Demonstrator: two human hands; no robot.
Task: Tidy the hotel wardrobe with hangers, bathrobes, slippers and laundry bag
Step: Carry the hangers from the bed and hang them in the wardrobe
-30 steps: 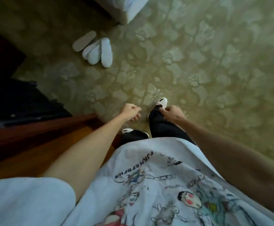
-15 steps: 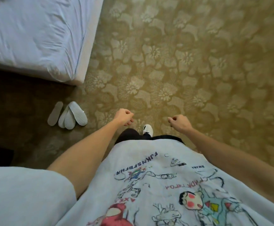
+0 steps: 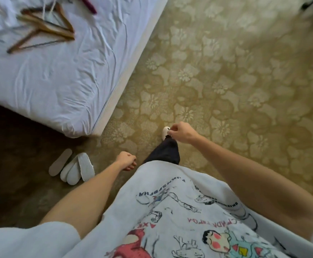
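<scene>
Left hand (image 3: 126, 161) hung low centre-left of frame, fingers curled into a loose fist, nothing in it. Right hand (image 3: 182, 132) was out ahead at centre, fingers also curled in, holding nothing visible; it overlapped the white shoe (image 3: 165, 132) and dark trouser leg (image 3: 164, 152) in view only, no contact that I could tell. Both bare forearms ran back toward the bottom corners, over a white printed T-shirt (image 3: 180, 220) filling the lower frame.

Slippers (image 3: 77, 168): white pile lying on the carpet just left of the left hand, lower left, overlapped, one sole-up piece slightly apart on their left side. Near the bed corner, not touching it.

Hangers (image 3: 45, 27): several wooden ones, blurred, stacked loosely on the white sheet in the upper left, well apart from both hands. Bed (image 3: 62, 81) took up the upper-left quarter. A dark red item (image 3: 90, 5) lay on the sheet at the top edge, too blurred to name. Patterned gold-green carpet (image 3: 235, 81) covered the rest.
</scene>
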